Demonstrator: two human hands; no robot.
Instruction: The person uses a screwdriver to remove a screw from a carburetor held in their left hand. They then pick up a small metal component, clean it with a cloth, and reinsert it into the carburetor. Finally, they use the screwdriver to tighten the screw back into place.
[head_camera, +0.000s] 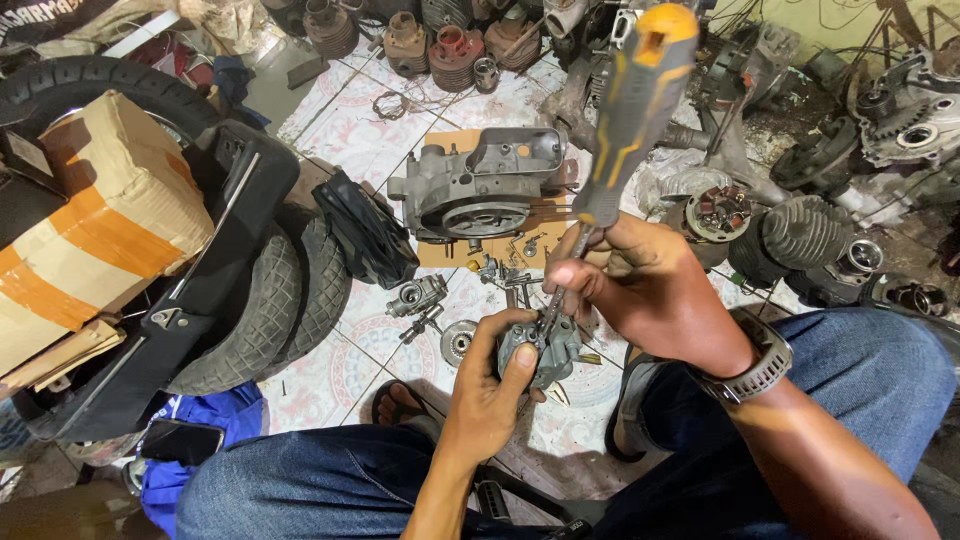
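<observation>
Head view: left hand (490, 385) gripping small grey carburettor body (545, 350), holding it above knees, over tiled floor (350, 130). Right hand (640, 285) pinching shaft of yellow-grey screwdriver (625, 120), tip sitting in carburettor top. Doing it well, likely: keeping shaft in line with screw, pressing down while turning, bracing part firmly. Loose small parts (505, 270) lying near engine casing (480, 185) on cardboard. Tyres (290, 300) resting left.
</observation>
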